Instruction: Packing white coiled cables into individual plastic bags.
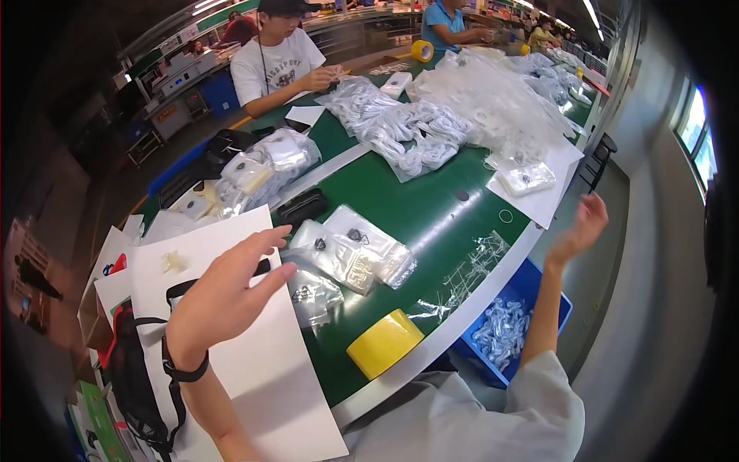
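Note:
My left hand (231, 296) is raised over a large white board (289, 400), its fingers and thumb apart and nothing in it. A black band circles that wrist. Close to its fingertips, several clear plastic bags (339, 250) with dark printed marks lie on the green work surface (419, 212), beside a small black case (302, 206). My right hand (581, 229) hangs in the air past the right table edge, loosely stretched and holding nothing visible. Below it, a blue bin (560, 309) contains bundled white cables (502, 333).
A yellow tape roll (385, 344) lies near the front edge, with thin clear ties (469, 273) beyond it. Bagged white cables (416, 131) and a heap of clear bags (493, 96) cover the far side. A black mesh bag (142, 385) is at left. A co-worker in white (273, 65) sits opposite.

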Demonstrator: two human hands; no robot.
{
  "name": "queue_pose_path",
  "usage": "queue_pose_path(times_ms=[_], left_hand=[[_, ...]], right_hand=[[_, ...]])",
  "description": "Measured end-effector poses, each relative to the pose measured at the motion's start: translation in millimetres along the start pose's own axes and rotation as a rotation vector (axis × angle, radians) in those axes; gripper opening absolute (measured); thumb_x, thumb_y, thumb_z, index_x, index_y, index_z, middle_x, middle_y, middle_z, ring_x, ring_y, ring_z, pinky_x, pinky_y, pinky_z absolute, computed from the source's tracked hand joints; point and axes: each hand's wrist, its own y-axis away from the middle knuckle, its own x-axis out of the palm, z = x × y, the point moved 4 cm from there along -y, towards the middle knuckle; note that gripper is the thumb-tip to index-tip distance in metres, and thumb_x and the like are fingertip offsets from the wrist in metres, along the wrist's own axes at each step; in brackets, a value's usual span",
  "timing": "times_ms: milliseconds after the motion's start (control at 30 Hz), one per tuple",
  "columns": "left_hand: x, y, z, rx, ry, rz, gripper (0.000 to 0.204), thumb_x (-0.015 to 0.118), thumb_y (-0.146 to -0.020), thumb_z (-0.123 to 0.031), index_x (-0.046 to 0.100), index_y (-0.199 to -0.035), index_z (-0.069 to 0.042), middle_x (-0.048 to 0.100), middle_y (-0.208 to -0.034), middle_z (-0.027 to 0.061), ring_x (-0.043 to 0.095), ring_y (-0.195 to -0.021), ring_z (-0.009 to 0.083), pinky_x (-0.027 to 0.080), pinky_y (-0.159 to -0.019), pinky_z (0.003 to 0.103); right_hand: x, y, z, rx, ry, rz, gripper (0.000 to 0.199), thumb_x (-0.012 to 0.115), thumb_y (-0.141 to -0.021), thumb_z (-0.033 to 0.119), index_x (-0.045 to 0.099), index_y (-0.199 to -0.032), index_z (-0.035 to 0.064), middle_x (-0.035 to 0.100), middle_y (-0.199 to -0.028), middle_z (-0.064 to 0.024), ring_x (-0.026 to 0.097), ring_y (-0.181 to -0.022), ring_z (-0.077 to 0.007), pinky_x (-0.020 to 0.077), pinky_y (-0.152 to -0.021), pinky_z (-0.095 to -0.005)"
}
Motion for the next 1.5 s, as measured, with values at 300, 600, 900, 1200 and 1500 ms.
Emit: queue_pose_path(times_ms=[300,600,900,1200,1500], left_hand=[[-31,14,9,-0.066,0.085,-0.083,0.044,0.053,-0.103,-0.022,0.049,-0.143,-0.004,0.063,-0.129,0.0149,0.059,-0.120,0.0250,0.044,-0.105,0.036],[-35,20,16,-0.035,0.085,-0.108,0.060,0.063,-0.099,-0.037,0.048,-0.142,0.001,0.063,-0.126,0.0240,0.061,-0.118,0.0331,0.048,-0.098,0.038],[-42,21,23,-0.100,0.056,-0.107,0.064,0.063,-0.097,-0.042,0.048,-0.143,0.001,0.063,-0.127,0.0238,0.060,-0.120,0.0345,0.049,-0.098,0.039],[-54,29,31,-0.128,0.043,-0.160,0.066,0.065,-0.096,-0.043,0.049,-0.142,0.000,0.062,-0.128,0.0235,0.061,-0.119,0.0342,0.051,-0.097,0.040],[-55,28,29,-0.160,0.048,-0.156,0.068,0.066,-0.094,-0.044,0.049,-0.143,0.000,0.062,-0.128,0.0240,0.061,-0.119,0.0341,0.052,-0.095,0.040]], right_hand=[[238,52,-10,-0.092,0.176,1.157,0.057,0.072,-0.086,0.027,0.054,-0.131,-0.0010,0.061,-0.126,-0.0200,0.060,-0.115,-0.0347,0.0469,-0.101,-0.0420],[378,141,-121,0.104,0.537,1.744,0.106,0.081,-0.065,0.054,0.043,-0.138,-0.0117,0.051,-0.138,-0.0338,0.052,-0.128,-0.0411,0.0421,-0.109,-0.0418],[386,132,-138,0.179,0.323,1.783,0.137,0.090,-0.060,0.050,0.009,-0.159,0.0002,0.024,-0.161,-0.0269,0.030,-0.147,-0.0384,0.0276,-0.120,-0.0423],[377,121,-109,0.218,0.464,2.024,0.134,0.087,-0.062,0.050,0.008,-0.159,0.0022,0.029,-0.158,-0.0300,0.034,-0.145,-0.0394,0.0334,-0.117,-0.0442],[385,145,-125,0.132,0.565,1.838,0.129,0.079,-0.061,0.056,0.013,-0.158,0.0016,0.035,-0.150,-0.0368,0.040,-0.139,-0.0456,0.0340,-0.117,-0.0443]])
